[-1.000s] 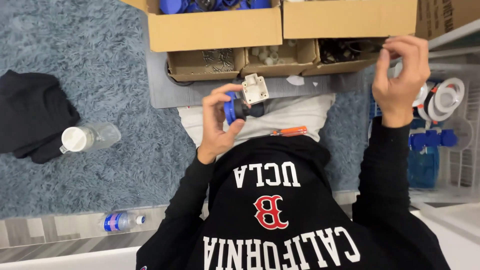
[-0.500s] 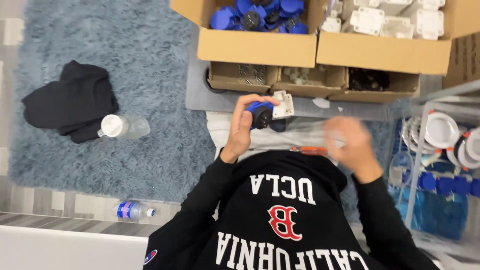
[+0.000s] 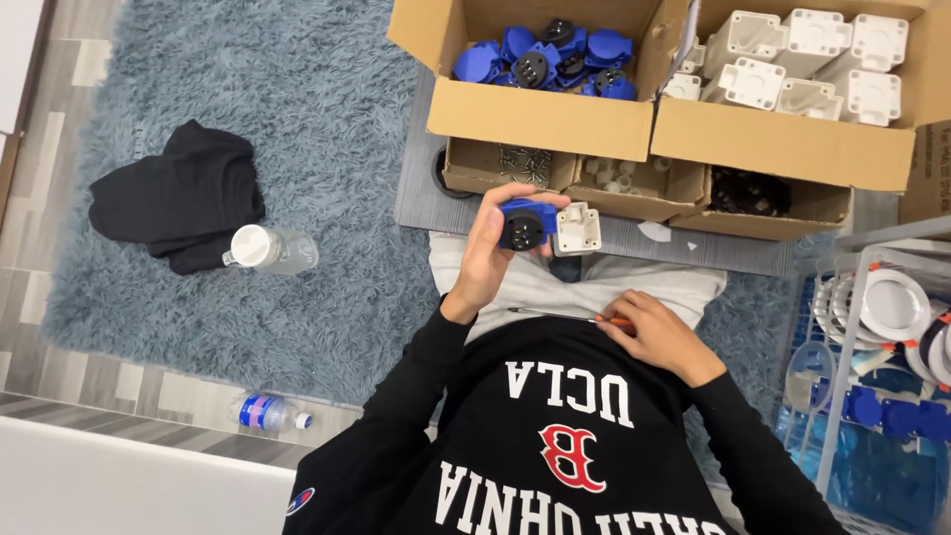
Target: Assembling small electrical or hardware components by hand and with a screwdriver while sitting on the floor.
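My left hand [image 3: 483, 266] is raised in front of me and grips a blue round socket part [image 3: 522, 227] joined to a small white square housing [image 3: 579, 230]. My right hand [image 3: 658, 338] rests low on my lap, fingers closed over the orange handle of a thin screwdriver [image 3: 553, 316] that lies across my light trousers. The screwdriver's metal shaft points left, towards my left forearm. Both sleeves are black.
Ahead stand an open cardboard box of blue socket parts [image 3: 540, 119] and one of white housings [image 3: 792, 149], with small trays of screws [image 3: 510, 163] below them. A black cloth [image 3: 178, 203] and two water bottles [image 3: 269, 248] [image 3: 267, 411] lie left. A wire rack [image 3: 872, 327] stands right.
My right hand came down from the rack at the right to my lap and closed on the screwdriver. My left hand kept holding the blue and white part.
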